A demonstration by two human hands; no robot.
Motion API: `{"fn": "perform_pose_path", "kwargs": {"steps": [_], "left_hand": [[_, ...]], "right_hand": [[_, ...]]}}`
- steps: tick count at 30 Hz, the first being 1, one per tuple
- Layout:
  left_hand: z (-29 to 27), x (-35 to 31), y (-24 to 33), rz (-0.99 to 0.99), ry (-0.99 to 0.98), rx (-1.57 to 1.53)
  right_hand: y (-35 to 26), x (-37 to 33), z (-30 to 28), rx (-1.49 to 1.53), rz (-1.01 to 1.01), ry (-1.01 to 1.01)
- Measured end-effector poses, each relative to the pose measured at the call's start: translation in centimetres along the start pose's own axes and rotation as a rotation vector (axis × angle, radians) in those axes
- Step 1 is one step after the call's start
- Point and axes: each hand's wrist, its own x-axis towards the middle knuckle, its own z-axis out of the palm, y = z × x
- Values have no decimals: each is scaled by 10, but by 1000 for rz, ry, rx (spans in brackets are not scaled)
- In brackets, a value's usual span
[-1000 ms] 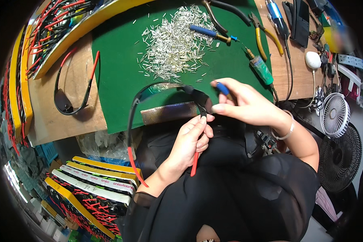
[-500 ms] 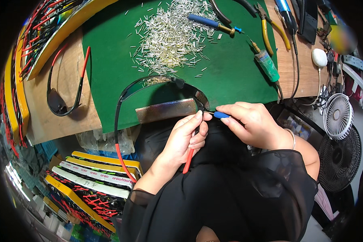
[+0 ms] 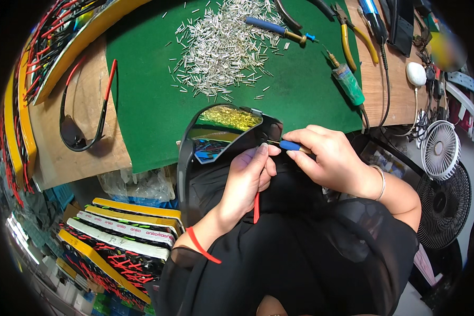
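Note:
Sunglasses (image 3: 227,128) with a black frame, red temple tips and mirrored lenses are in my left hand (image 3: 247,176). Its fingers are closed around one temple near the hinge; the other temple stretches down across my left forearm. My right hand (image 3: 332,160) grips a small screwdriver (image 3: 290,145) by its blue handle, and the thin shaft points left at the hinge area beside my left fingertips. Whether the tip sits in a screw is too small to tell. Beyond the sunglasses, a heap of small silvery pins (image 3: 224,50) is spread on a green mat (image 3: 142,105).
A second pair of sunglasses (image 3: 79,137) lies at left, near racks of red-tipped frames (image 3: 126,263). At right are a blue-handled tool (image 3: 266,25), a green-handled tool (image 3: 347,84), yellow-handled pliers (image 3: 345,47), a white fan (image 3: 441,150) and a black fan (image 3: 442,210).
The sunglasses have turned in my left hand, so their lenses now face up and reflect the surroundings. The free temple has swung over my left forearm. The screwdriver stays at the hinge area.

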Motion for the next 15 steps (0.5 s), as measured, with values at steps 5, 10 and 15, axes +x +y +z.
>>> {"fn": "perform_pose_path", "kwargs": {"steps": [5, 10, 15], "left_hand": [[-2, 3, -1, 3, -31, -10], [-4, 5, 1, -50, -92, -73], [-5, 7, -1, -63, -80, -76]], "right_hand": [[-10, 22, -17, 383, 571, -385], [0, 5, 1, -240, -103, -121], [11, 0, 9, -535, -364, 6]]}}
